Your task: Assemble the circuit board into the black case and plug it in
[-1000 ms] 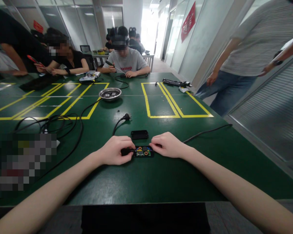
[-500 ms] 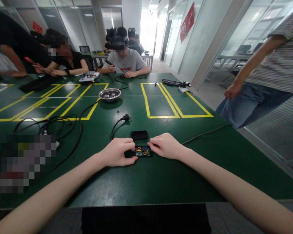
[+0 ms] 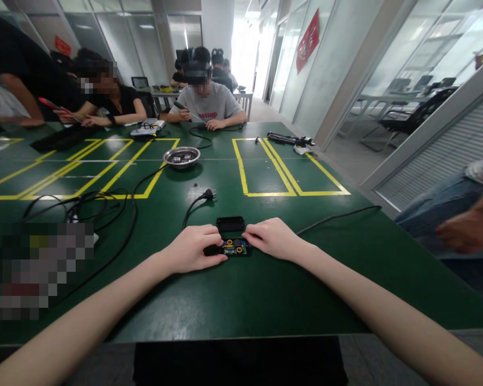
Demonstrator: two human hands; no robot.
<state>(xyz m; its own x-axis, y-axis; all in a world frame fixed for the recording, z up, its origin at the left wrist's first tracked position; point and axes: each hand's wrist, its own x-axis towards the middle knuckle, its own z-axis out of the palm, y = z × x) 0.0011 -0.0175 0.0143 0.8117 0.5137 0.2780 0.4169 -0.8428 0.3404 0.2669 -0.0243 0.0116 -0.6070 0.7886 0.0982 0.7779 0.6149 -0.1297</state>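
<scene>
Open casing (image 3: 243,254), circuit board (image 3: 231,250) inside, worktop (image 3: 193,311), near middle. Left hand (image 3: 193,248): fingers clamped on casing's left end. Right hand (image 3: 271,238): fingers bunched, right end; can't tell grip. Risk: cable (image 3: 334,219) snag could jolt board.

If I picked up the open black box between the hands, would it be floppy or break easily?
The straight-sided black box is probably stiff plastic. Its circuit board lies uncovered, so parts might break. The thin cable behind the right hand could flop and tug, if attached.
</scene>
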